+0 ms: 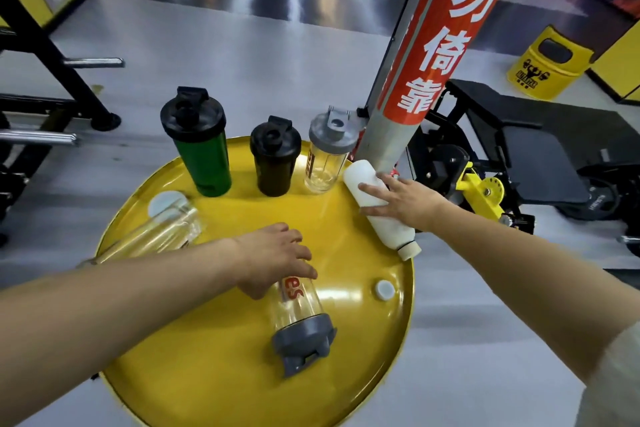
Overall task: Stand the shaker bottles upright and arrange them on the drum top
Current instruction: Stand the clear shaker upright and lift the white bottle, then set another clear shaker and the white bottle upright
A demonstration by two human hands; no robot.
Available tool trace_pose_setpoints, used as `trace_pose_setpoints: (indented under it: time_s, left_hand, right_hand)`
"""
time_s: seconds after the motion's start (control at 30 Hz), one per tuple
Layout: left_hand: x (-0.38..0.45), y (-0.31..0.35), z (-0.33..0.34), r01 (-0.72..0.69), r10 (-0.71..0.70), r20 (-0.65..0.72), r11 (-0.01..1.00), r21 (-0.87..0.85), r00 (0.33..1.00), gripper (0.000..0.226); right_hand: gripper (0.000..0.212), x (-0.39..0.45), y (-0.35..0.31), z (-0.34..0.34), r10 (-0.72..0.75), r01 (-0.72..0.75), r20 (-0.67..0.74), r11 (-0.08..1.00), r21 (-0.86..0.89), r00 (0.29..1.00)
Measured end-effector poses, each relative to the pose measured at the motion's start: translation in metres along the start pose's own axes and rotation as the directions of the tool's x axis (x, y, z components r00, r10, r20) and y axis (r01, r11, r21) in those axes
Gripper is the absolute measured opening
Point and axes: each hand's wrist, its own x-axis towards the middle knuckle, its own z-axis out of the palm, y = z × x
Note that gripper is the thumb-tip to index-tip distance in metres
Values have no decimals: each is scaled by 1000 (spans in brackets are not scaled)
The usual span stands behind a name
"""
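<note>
Three shakers stand upright at the far rim of the yellow drum top (214, 367): a green one with a black lid (204, 152), a dark one (275, 161) and a clear one with a grey lid (325, 158). A clear bottle with red letters and a grey lid (298, 308) lies on its side in the middle; my left hand (273, 258) is closed over its base end. A white bottle (381, 208) lies at the right rim with my right hand (401, 199) gripping its middle. Another clear bottle (159, 236) lies at the left, partly behind my left forearm.
A grey pole with a red banner (426, 55) rises just beyond the drum's far right rim. A small white bung cap (384, 289) sits in the drum top. Black gym benches and racks stand left and right, and a yellow bin (549, 62) is far right.
</note>
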Motion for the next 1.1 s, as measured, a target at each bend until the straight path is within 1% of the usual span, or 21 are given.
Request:
trace_pose_setpoints:
  time_s: [0.13, 0.27, 0.33, 0.47, 0.57, 0.63, 0.7, 0.77, 0.83, 0.9, 0.97, 1.03, 1.1]
  left_hand:
    - [10, 4, 7, 7, -7, -37, 1000, -3, 999, 81]
    - [14, 0, 7, 32, -34, -45, 998, -45, 998, 82]
    - [15, -3, 6, 50, -55, -54, 995, -88, 997, 82]
    - [15, -10, 2, 99, -124, -103, 969, -225, 987, 88]
    - [8, -17, 2, 147, -203, -120, 917, -370, 972, 92]
    - [0, -21, 3, 179, -260, -133, 881, -437, 956, 93]
    - [-10, -26, 8, 224, -331, -125, 829, -513, 935, 95]
    - [-21, -30, 15, 255, -405, -121, 752, -608, 906, 96]
    - [-31, -36, 24, 248, -474, -140, 663, -706, 869, 98]
    - [-39, -40, 34, 219, -541, -144, 550, -806, 828, 101]
    - [-47, -43, 44, 184, -594, -114, 417, -890, 796, 105]
    - [-51, -45, 51, 137, -630, -97, 312, -940, 771, 106]
    - [-53, -46, 54, 93, -668, -98, 244, -965, 738, 104]
  right_hand:
    - [90, 5, 7, 6, -98, 96, -30, 993, -61, 995]
    - [84, 8, 9, 4, -140, 139, -35, 989, -42, 989]
    - [84, 6, 7, 3, -131, 132, -34, 991, 15, 991]
    - [83, 2, -8, 1, -52, 64, -55, 970, 235, 997]
    - [90, -1, -20, -4, 7, 8, -40, 934, 357, 999]
    - [94, -4, -26, -10, 19, 1, -48, 923, 385, 999]
    - [95, -6, -32, -16, 36, 5, -92, 913, 407, 995]
    - [96, -7, -37, -19, 64, 3, -132, 891, 455, 989]
    - [98, -9, -43, -22, 123, -11, -161, 827, 562, 979]
    - [97, -14, -48, -29, 235, -33, -194, 711, 702, 952]
    - [95, -20, -53, -38, 363, -50, -199, 574, 817, 910]
    - [90, -24, -56, -45, 461, -72, -132, 399, 914, 877]
    - [87, -27, -59, -51, 521, -89, -35, 212, 973, 853]
